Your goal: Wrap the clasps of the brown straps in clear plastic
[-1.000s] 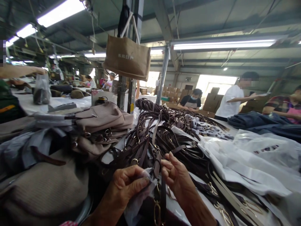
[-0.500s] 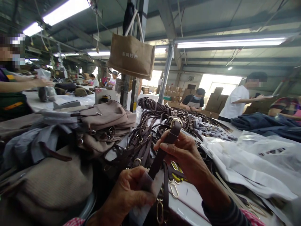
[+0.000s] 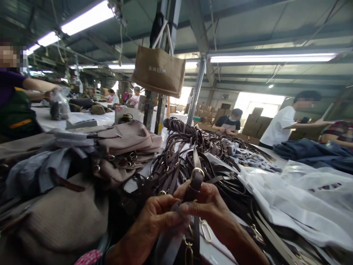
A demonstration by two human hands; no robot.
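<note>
A dark brown strap (image 3: 192, 190) with a gold buckle (image 3: 198, 174) at its upper end is held between my two hands. My right hand (image 3: 211, 208) is closed on the strap just below the buckle, thumb on top. Close beside it, my left hand (image 3: 157, 217) pinches the strap's lower part together with a thin translucent wrapping strip (image 3: 168, 241). The fingertips of both hands nearly meet. Below them, a gold oval ring (image 3: 206, 231) and another metal clasp (image 3: 189, 254) hang or lie by a dark strap.
A heap of dark straps (image 3: 176, 147) spreads ahead. Taupe bags (image 3: 68, 209) are piled on the left, white plastic sheeting (image 3: 298, 198) on the right, dark blue fabric (image 3: 300, 151) behind it. A tan tote (image 3: 160, 70) hangs from a post. Several co-workers stand or sit around.
My right hand has come down and nearer to my left, bringing the buckle end lower. The wrapped part of the strap now sits between both hands' fingertips.
</note>
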